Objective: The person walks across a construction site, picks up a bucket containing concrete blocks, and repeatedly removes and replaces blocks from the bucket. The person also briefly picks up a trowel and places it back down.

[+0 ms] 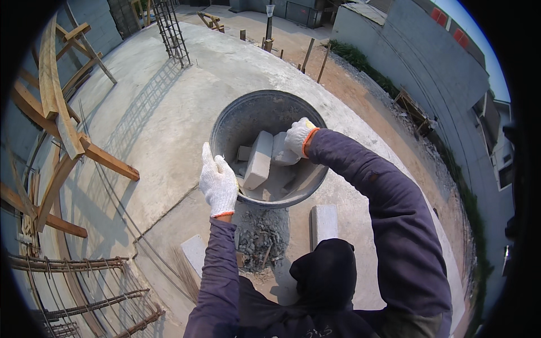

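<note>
A big round dark tub (226, 122) stands on the concrete in front of me. Inside it a pale block (259, 160) leans on end, with a second pale block (283, 153) beside it and smaller broken pieces (244, 152) to the left. My right hand (300, 136), in a white knit glove with an orange cuff, reaches in over the right side. Its fingers are closed at the upper edge of the second block; the fingertips are partly hidden. By the tub's left rim my left hand (218, 183), gloved alike, has thumb and fingers apart and holds nothing.
Grey rubble (261, 239) lies just before the tub. One pale block (324, 224) rests right of it, another (194, 252) left. Rebar cages (84, 265) and timber framing (62, 135) stand at left; a rebar column (172, 34) rises behind. The slab edge (389, 155) runs along the right.
</note>
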{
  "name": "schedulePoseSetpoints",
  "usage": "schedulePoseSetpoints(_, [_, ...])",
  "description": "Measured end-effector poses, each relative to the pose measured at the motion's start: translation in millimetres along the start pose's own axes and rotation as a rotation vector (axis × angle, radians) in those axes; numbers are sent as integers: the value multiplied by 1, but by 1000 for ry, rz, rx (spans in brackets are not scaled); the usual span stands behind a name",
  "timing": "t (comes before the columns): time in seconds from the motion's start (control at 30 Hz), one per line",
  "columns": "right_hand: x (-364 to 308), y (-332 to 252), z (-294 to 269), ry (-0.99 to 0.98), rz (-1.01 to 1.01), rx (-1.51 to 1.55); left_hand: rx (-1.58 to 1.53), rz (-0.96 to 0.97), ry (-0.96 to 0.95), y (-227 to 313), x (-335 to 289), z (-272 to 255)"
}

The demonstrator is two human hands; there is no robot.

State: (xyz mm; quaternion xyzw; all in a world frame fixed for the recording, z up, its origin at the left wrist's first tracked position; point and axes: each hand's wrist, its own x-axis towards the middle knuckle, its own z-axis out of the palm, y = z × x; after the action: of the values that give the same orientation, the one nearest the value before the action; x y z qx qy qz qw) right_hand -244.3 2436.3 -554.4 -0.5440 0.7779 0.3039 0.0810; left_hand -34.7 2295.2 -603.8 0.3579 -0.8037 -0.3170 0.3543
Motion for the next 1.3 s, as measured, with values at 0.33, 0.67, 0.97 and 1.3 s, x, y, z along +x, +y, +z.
schedulePoseSetpoints(0.33, [44, -98, 12, 274, -479, 21, -22, 19, -1, -4, 0, 0])
schedulePoseSetpoints(0.67, [39, 24, -28, 612, 143, 955, -41, 29, 17, -6, 7, 3])
schedulePoseSetpoints(0.97, [-46, 1, -1, 435, 94, 1249, -31, -28, 29, -5, 12, 5])
schedulePoseSetpoints(1.3, [-64, -2, 18, 345, -176, 1076, -146, -65, -45, -18, 17, 2])
